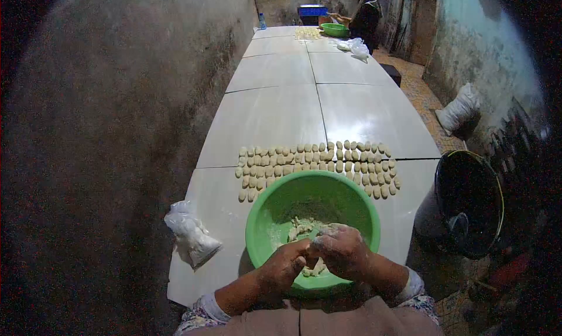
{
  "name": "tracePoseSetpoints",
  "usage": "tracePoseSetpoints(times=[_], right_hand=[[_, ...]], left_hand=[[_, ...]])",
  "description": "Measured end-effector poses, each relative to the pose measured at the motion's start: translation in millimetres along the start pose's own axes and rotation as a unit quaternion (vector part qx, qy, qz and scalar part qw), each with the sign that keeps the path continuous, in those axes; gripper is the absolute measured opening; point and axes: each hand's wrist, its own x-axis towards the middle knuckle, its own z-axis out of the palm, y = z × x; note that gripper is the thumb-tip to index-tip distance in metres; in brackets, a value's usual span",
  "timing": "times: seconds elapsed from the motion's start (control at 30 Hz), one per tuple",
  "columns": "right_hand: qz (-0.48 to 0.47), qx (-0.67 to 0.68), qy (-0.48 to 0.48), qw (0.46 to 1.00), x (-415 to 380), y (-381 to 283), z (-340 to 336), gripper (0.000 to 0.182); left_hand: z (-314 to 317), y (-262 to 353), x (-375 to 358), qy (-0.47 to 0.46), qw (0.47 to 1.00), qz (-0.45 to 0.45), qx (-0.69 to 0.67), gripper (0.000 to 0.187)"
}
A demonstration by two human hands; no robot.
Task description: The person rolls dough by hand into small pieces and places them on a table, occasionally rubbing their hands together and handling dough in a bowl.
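Observation:
Both hands are close together over a green basin [257, 225] on the tiled table. My left hand [285, 264] is closed, fingers curled toward the other hand. My right hand [342, 251], dusted with flour, is closed against the left fingertips. What either hand holds is hidden by the fingers. Pale dough scraps [301, 228] lie in the basin behind the hands, and another dough piece [315, 269] shows below them. Beyond the basin, several rows of small oval dough pieces [287, 159] cover a strip of the table.
A plastic bag of white powder [192, 233] lies on the table [269, 113] at left. At right stands a large dark bucket [468, 204]. A white sack [459, 109] leans by the right wall. At the far end are a person [366, 23] and another green basin [335, 30].

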Motion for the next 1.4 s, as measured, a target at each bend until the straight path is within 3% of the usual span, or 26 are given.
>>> tracePoseSetpoints(times=[0.07, 0.17, 0.2, 0.27, 0.33, 0.43, 0.53, 0.6, 0.67, 0.7, 0.8, 0.83, 0.87, 0.93, 0.97, 1.07, 1.13, 1.2, 1.23, 1.27, 1.33, 1.4], right_hand=[[-0.03, 0.028, 0.039, 0.998, 1, -1, 1, 0.015], [0.014, -0.01, 0.015, 1.0, 1, -9, 2, 0.007], [0.012, -0.007, 0.011, 1.0, 1, -11, 4, 0.007], [0.11, 0.065, -0.039, 0.991, -1, -12, 5, 0.02], [0.106, 0.061, -0.062, 0.991, -1, -9, 5, 0.02], [0.091, 0.086, -0.054, 0.991, -6, -6, 6, 0.033], [0.068, 0.033, -0.07, 0.995, -10, -4, 10, 0.034], [0.081, -0.016, -0.091, 0.992, -9, -7, 6, 0.028], [0.102, 0.106, -0.058, 0.987, -3, -7, 3, 0.022], [0.134, 0.121, -0.024, 0.983, -3, -8, 6, 0.022], [0.095, 0.112, 0.046, 0.988, 4, -7, 0, 0.021], [0.154, 0.181, 0.061, 0.969, 4, -10, 0, 0.017], [0.155, 0.182, 0.061, 0.969, 2, -8, -1, 0.017], [0.269, 0.337, 0.04, 0.902, -4, -1, -2, 0.012], [0.269, 0.337, 0.04, 0.901, -4, -2, -1, 0.012], [0.317, 0.476, 0.036, 0.82, -4, -3, 3, 0.008], [0.306, 0.453, 0.026, 0.837, -6, -2, 5, 0.009], [0.336, 0.492, -0.009, 0.803, -4, -7, 5, 0.009], [0.36, 0.428, -0.013, 0.829, -3, -7, 5, 0.011], [0.361, 0.428, -0.012, 0.828, -2, -9, 7, 0.011], [0.257, 0.135, 0.099, 0.952, 1, -11, 9, 0.017], [0.253, 0.122, 0.082, 0.956, -2, -7, 10, 0.023]], left_hand=[[9, 27, 2, 0.041, 0.985, 0.019, 0.169, 0.053], [3, 22, 3, 0.033, 0.969, 0.028, 0.241, 0.048], [1, 20, 1, 0.039, 0.969, 0.028, 0.241, 0.048], [0, 17, -3, 0.043, 0.981, -0.043, 0.183, 0.045], [5, 20, -1, 0.071, 0.985, -0.042, 0.149, 0.045], [0, 31, -4, 0.064, 0.991, -0.117, -0.027, 0.05], [-1, 36, -4, -0.003, 0.994, -0.108, 0.015, 0.05], [0, 21, -2, 0.004, 0.995, -0.099, 0.028, 0.043], [8, 20, 0, 0.103, 0.987, -0.036, 0.116, 0.03], [13, 24, 3, 0.16, 0.986, -0.03, 0.025, 0.026], [6, 24, 2, 0.141, 0.989, -0.035, 0.008, 0.009], [4, 21, 1, 0.135, 0.99, -0.046, 0.004, 0.009], [2, 22, 0, 0.135, 0.99, -0.047, 0.004, 0.009], [-2, 23, -2, 0.072, 0.997, -0.009, 0.029, 0.008], [-2, 17, -3, 0.062, 0.998, 0.011, -0.014, 0.013], [-1, 4, -4, 0.099, 0.993, 0.032, -0.051, 0.022], [1, 11, -1, 0.101, 0.995, 0.007, 0.003, 0.033], [11, 14, 4, 0.119, 0.989, 0.048, -0.079, 0.041], [9, 22, 2, 0.134, 0.987, 0.042, 0.072, 0.045], [6, 25, 3, 0.133, 0.988, 0.041, 0.072, 0.045], [1, 29, 5, 0.093, 0.985, -0.03, 0.141, 0.041], [1, 21, 3, 0.09, 0.988, -0.021, 0.127, 0.034]])
